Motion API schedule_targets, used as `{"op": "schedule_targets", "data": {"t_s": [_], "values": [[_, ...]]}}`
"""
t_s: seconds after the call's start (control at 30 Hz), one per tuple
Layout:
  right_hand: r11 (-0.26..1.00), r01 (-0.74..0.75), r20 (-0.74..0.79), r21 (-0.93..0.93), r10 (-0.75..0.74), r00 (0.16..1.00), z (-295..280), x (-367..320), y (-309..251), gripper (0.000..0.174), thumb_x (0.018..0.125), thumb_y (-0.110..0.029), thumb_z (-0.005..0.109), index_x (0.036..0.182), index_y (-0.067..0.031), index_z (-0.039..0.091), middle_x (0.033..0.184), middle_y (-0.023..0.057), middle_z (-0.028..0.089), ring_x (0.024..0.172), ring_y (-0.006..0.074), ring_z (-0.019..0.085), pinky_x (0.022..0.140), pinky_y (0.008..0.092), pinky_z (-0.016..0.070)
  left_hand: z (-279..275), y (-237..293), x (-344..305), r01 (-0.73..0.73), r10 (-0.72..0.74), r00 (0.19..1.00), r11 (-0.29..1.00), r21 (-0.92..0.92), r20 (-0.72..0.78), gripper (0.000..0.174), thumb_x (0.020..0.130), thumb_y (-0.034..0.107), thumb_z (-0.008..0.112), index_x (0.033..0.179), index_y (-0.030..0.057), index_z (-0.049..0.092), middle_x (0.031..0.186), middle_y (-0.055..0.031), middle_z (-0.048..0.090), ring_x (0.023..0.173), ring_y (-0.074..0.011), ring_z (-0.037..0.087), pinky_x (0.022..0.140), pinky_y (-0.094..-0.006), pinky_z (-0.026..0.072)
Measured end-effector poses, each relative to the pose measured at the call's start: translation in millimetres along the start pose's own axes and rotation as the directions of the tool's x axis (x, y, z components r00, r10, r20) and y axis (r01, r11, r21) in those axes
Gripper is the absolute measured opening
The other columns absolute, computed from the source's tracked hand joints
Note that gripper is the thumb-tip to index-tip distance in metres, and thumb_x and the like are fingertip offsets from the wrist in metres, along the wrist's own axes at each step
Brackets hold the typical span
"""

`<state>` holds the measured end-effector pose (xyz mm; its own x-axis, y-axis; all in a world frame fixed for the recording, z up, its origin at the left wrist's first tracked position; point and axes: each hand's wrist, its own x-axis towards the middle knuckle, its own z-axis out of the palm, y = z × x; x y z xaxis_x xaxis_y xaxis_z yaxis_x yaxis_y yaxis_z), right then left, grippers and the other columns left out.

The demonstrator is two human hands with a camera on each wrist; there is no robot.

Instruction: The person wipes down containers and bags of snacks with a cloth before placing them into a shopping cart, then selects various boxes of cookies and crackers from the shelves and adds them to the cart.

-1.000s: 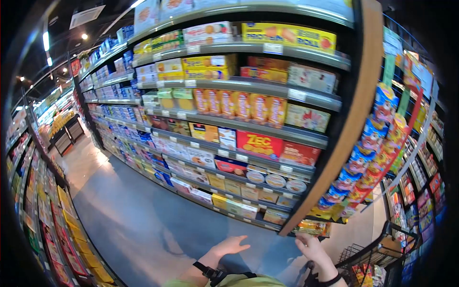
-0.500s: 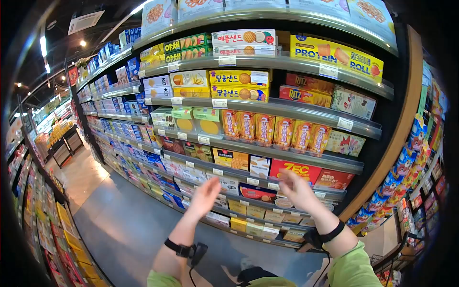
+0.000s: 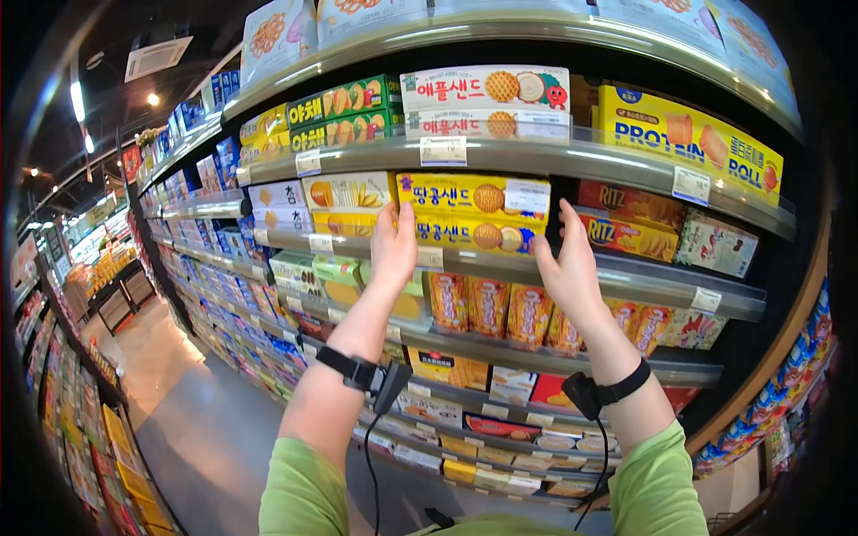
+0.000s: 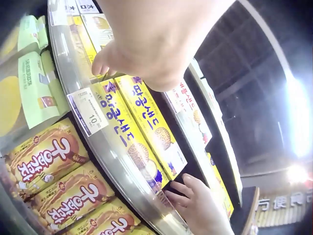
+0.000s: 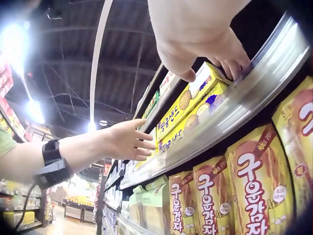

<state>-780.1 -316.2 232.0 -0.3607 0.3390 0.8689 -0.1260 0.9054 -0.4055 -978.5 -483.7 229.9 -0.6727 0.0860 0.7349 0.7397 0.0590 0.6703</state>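
Observation:
Two yellow biscuit boxes with Korean lettering are stacked on a shelf, the upper box (image 3: 447, 195) directly over the lower box (image 3: 438, 234). My left hand (image 3: 394, 250) is raised at their left end, fingers fairly straight. At the right end my right hand (image 3: 572, 272) is held up, thumb apart from the fingers. In the right wrist view, the right hand's fingers (image 5: 234, 63) reach in beside the end of the stack. Both hands hold nothing, and the left wrist view has the boxes lying between them.
A shelf rail (image 3: 500, 262) with price tags runs in front of the boxes. Red Ritz boxes (image 3: 617, 234) stand to the right, white biscuit boxes (image 3: 487, 89) above, and orange snack packs (image 3: 487, 304) below. Bagged snacks (image 3: 760, 402) hang beyond the wooden shelf end (image 3: 795, 348).
Both hands have risen from low in front of the body, past the lower shelves, to either end of the yellow boxes. The shelf now appears nearer.

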Motion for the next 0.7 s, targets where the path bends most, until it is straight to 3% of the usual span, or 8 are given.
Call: {"op": "schedule_targets", "data": {"t_s": [0.07,0.2,0.33,0.4,0.5,0.6,0.63,0.7], "values": [[0.999,-0.047,0.028,-0.008,0.047,0.999,12.0,6.4,2.5,0.060,0.084,-0.017,0.058,0.132,0.0062,0.032,0.119,0.0299,0.050,0.111,0.0420,0.050,0.096,0.0440,0.0394,4.3,-5.6,2.7,0.029,-0.024,0.999,0.987,0.156,-0.038,0.061,0.093,0.047,0.042,0.126,-0.0044,0.044,0.120,-0.0253,0.052,0.114,-0.0380,0.047,0.098,-0.0446,0.0344],[0.999,-0.052,0.002,-0.013,0.052,0.999,23.6,10.4,2.8,0.057,0.083,-0.016,0.058,0.130,0.0063,0.034,0.113,0.0300,0.054,0.104,0.0423,0.054,0.090,0.0454,0.0420,5.4,-1.0,-0.1,0.005,0.000,1.000,0.958,0.287,-0.017,0.064,0.093,0.050,0.041,0.127,-0.0036,0.042,0.122,-0.0267,0.047,0.115,-0.0414,0.042,0.099,-0.0468,0.0312],[0.988,-0.141,-0.001,0.066,0.141,0.990,25.8,10.7,2.9,0.055,0.083,-0.016,0.058,0.128,0.0064,0.037,0.107,0.0293,0.057,0.102,0.0419,0.055,0.089,0.0451,0.0419,6.1,0.8,-2.3,0.015,-0.021,0.999,0.977,0.213,0.028,0.068,0.092,0.053,0.042,0.126,-0.0060,0.042,0.118,-0.0267,0.047,0.111,-0.0397,0.043,0.099,-0.0447,0.0313],[0.991,-0.116,0.008,0.062,0.116,0.993,26.0,11.1,3.0,0.053,0.083,-0.016,0.058,0.126,0.0067,0.038,0.103,0.0284,0.059,0.102,0.0416,0.055,0.088,0.0454,0.0423,7.5,-1.4,-3.0,0.011,-0.017,0.999,0.983,0.185,0.028,0.067,0.092,0.052,0.044,0.124,-0.0073,0.044,0.114,-0.0236,0.049,0.109,-0.0362,0.045,0.098,-0.0421,0.0324],[0.984,-0.165,-0.009,0.062,0.166,0.986,18.3,11.8,1.9,0.052,0.084,-0.016,0.058,0.126,0.0074,0.039,0.106,0.0285,0.058,0.101,0.0418,0.055,0.088,0.0442,0.0427,10.6,3.9,-3.4,0.071,-0.069,0.996,0.997,-0.039,0.051,0.062,0.092,0.047,0.048,0.121,-0.0081,0.047,0.107,-0.0196,0.051,0.106,-0.0305,0.046,0.095,-0.0393,0.0341],[0.984,-0.177,-0.067,-0.003,0.176,0.982,9.2,10.5,4.2,0.053,0.084,-0.019,0.057,0.126,0.0084,0.039,0.105,0.0283,0.059,0.099,0.0417,0.056,0.091,0.0435,0.0414,9.1,4.2,2.5,0.041,-0.037,0.991,0.999,-0.030,0.125,0.062,0.092,0.047,0.047,0.120,-0.0087,0.048,0.106,-0.0201,0.053,0.104,-0.0314,0.047,0.094,-0.0390,0.0356],[0.986,-0.148,-0.105,-0.076,0.140,0.985,7.6,9.5,5.3,0.054,0.085,-0.022,0.056,0.126,0.0088,0.039,0.104,0.0281,0.059,0.098,0.0415,0.057,0.093,0.0435,0.0400,14.8,2.5,3.7,-0.047,0.048,0.999,0.997,0.060,-0.008,0.062,0.092,0.046,0.047,0.118,-0.0097,0.049,0.109,-0.0235,0.055,0.105,-0.0336,0.050,0.093,-0.0387,0.0373],[0.976,-0.214,-0.042,-0.042,0.213,0.976,7.9,12.8,10.6,0.055,0.085,-0.025,0.055,0.126,0.0089,0.039,0.103,0.0274,0.060,0.097,0.0409,0.058,0.095,0.0447,0.0380,17.6,0.9,7.9,0.012,-0.011,0.999,0.999,-0.034,0.053,0.062,0.092,0.047,0.047,0.118,-0.0101,0.049,0.110,-0.0253,0.056,0.106,-0.0344,0.052,0.094,-0.0389,0.0376]]}}
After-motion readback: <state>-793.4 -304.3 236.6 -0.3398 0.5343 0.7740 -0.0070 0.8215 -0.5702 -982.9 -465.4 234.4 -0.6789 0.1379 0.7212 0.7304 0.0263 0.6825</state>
